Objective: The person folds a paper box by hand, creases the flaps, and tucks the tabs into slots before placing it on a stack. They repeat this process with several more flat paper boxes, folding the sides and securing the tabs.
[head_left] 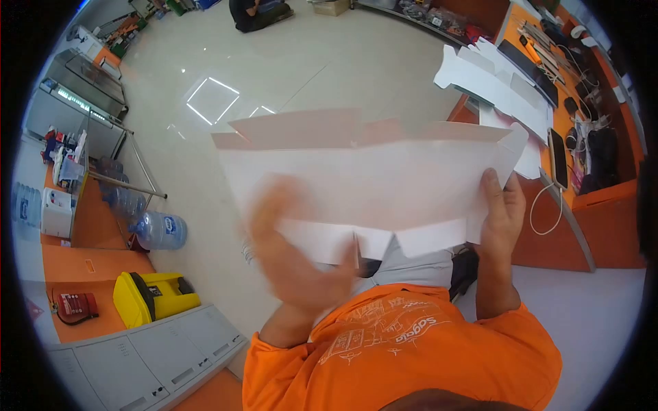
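Observation:
A large white cardboard sheet point(384, 181) with folded edge flaps is held up in front of the orange shirt. On its right edge my right hand point(504, 212) is closed, thumb on the near face. My left hand point(291, 246), smeared by motion, is in front of the sheet's lower left part, its fingers apart and nothing visible in them. Whether it touches the sheet cannot be told. Flaps with slits stick out along the lower and upper edges.
More white cardboard pieces point(504, 85) lie on the orange desk point(558, 123) at the right, beside a phone point(558, 159) with a cable. Water bottles point(161, 230), a yellow bin point(151, 298) and grey lockers point(137, 359) stand left. A person point(257, 14) sits on the floor ahead.

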Demonstrator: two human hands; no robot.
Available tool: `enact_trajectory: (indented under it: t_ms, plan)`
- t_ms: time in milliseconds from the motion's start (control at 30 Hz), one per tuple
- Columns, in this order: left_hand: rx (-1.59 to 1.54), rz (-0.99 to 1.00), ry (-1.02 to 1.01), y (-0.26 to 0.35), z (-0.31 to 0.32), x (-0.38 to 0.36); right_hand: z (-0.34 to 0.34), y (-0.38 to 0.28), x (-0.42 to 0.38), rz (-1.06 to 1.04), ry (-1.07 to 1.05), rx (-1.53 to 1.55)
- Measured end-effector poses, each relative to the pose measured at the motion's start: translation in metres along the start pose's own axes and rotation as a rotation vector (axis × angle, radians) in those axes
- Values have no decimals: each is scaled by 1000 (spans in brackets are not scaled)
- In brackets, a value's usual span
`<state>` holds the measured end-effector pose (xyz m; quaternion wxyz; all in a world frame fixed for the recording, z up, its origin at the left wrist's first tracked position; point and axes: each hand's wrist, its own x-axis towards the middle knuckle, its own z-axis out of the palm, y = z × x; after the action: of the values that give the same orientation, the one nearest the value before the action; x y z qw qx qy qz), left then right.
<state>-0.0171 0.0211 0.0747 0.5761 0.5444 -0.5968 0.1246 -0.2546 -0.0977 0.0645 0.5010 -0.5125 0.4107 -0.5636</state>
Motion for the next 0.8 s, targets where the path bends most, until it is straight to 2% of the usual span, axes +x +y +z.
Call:
enact_trajectory:
  t_ms: [67,100,167,200,267,333,367,433,500,533,600,700,733,767,800]
  plan:
    - [-31,-215,228,-24,-13,20,-9,9,7,68,-46,25]
    - [-10,-218,230,-29,-24,19,-12,16,10,126,-82,51]
    - [-435,-824,-130,-35,-43,14,-19,43,14,234,-118,117]
    - [-416,-840,-117,-37,-48,10,-19,53,15,285,-160,94]
    - [-400,-1127,-279,-45,-55,8,-10,67,16,335,-221,79]
    - [-385,-1095,-192,-53,-55,-7,9,71,8,-48,-103,-255]
    - [-381,-1055,-123,-55,-53,-13,15,67,4,-37,-113,-253]
    - [-362,-1057,-108,-56,-50,-19,27,46,-6,-616,-347,-517]
    - [-350,-1067,-105,-54,-44,-29,48,25,-22,-708,-685,-552]
    - [-399,-1063,-87,-54,-38,-33,56,29,-28,-698,-687,-555]
    - [-452,-1066,-75,-50,-36,-37,65,43,-34,-852,-864,-643]
    - [-489,-1176,-139,-36,-37,-35,63,53,-23,-730,-914,-555]
    - [-608,-1083,-16,-29,-34,-37,61,51,-19,-725,-913,-561]
    - [-725,-986,102,-24,-30,-36,57,45,-14,-508,-936,-464]
    - [-448,-741,54,-23,-23,-31,55,39,-9,-293,-947,-367]
